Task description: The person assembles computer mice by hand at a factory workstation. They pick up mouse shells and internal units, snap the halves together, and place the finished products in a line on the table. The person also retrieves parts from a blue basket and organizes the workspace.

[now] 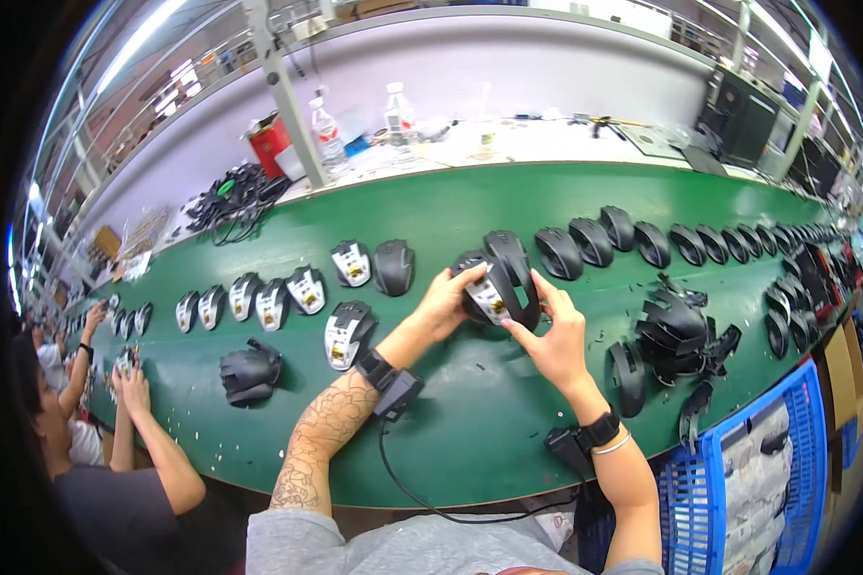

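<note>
Over the middle of the bench, both my hands hold a black computer mouse whose white inner part shows. My left hand is closed on its left side, fingertips on its upper edge. My right hand grips from the right, with the thumb at the lower end. A dark curved mouse shell lies against the white part; whether the two are joined I cannot tell. Left of my hands, an uncovered mouse with a white inside rests near my left wrist. A black mouse stands farther back.
Covered black mice line the green bench to the right, uncovered ones to the left. Loose black shells pile up at right; another stack sits left. A blue crate stands right. A co-worker works at left.
</note>
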Available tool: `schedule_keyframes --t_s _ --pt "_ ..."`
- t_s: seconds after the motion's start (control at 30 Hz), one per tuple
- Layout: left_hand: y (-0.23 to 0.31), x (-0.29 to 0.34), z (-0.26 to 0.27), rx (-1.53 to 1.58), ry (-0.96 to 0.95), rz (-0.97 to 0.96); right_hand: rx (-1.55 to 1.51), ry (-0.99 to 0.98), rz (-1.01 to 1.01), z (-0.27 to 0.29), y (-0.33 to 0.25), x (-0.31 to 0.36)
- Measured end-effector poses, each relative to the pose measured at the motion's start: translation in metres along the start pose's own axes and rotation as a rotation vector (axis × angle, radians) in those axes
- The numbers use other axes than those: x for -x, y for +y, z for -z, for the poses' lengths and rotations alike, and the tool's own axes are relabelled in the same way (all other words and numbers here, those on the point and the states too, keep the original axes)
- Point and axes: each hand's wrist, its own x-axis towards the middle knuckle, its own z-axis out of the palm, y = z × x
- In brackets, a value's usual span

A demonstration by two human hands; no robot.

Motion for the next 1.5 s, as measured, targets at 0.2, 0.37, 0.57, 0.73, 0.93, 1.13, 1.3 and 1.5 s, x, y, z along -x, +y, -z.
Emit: schedule_keyframes --t_s 0.2,0.37,0.57,0.73,0.93,1.13,1.3,1.5 --pt "-0.014 0.010 -0.015 -0.020 0.054 -0.041 0.127 -0.033 0.048 -0.015 -0.005 0.006" --pt "-0.052 0.000 -0.021 -0.529 0.062 -0.595 0.090 -0.104 -0.012 -0.007 -0.004 0.011" --pt "-0.035 0.017 -0.032 -0.377 -0.066 -0.497 0.256 -0.125 0.036 -0.008 0.005 0.016" --pt "-0.020 0.027 -0.031 -0.262 -0.050 -0.444 0.417 -0.129 0.116 -0.015 -0.002 0.017" --pt "-0.015 0.016 -0.033 -0.068 0.069 -0.456 -0.268 -0.051 -0.193 -0.019 0.008 0.016" --pt "-0.006 0.027 -0.036 0.041 0.144 -0.370 -1.018 -0.245 -0.607 -0.002 0.059 0.015" --pt "-0.012 0.024 -0.035 0.055 0.130 -0.352 -1.066 -0.189 -0.662 -0.002 0.062 0.018" --pt "-0.021 0.016 -0.032 0.071 0.143 -0.352 -1.048 -0.166 -0.686 0.000 0.071 0.019"
